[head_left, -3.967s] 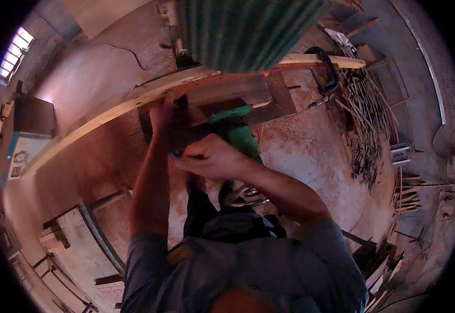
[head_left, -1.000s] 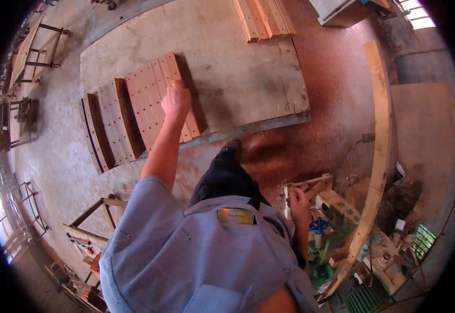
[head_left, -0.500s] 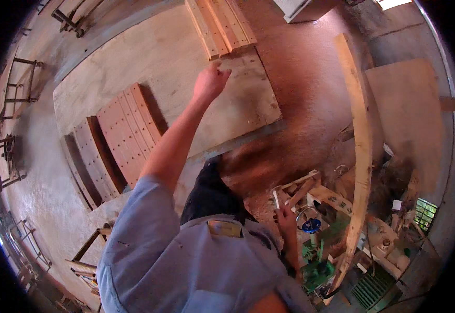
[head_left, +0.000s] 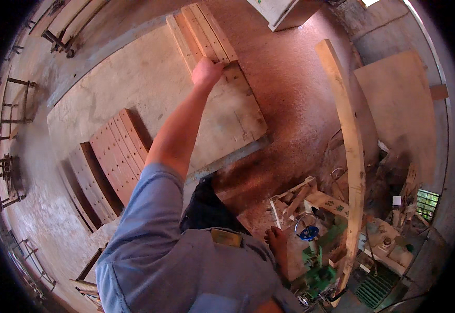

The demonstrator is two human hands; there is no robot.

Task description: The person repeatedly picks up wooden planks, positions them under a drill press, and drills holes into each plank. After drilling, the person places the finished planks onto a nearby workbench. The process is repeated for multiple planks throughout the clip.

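Bare hands: two; one left hand (head_left: 207,74) and one right hand (head_left: 276,241);
Pale flat wooden tabletop (head_left: 149,99): one;
Groups of brown drilled wooden strips: four; one far group (head_left: 198,34) and three left groups (head_left: 115,148); the strips inside each, I cannot count surely;
Long pale timber beam (head_left: 350,146): one;
Blue round handwheel (head_left: 308,233): one;
Green ribbed metal casing (head_left: 376,290): one;
Large flat brown wooden panel (head_left: 399,115): one;
Small white square piece (head_left: 396,200): one

At upper centre, the boards (head_left: 202,34) are partly covered by the left hand (head_left: 207,72), its grip unclear. At left, the panel (head_left: 116,151) is overlapped by a sleeve (head_left: 152,208). The cabinet (head_left: 296,14) is cut off at top.
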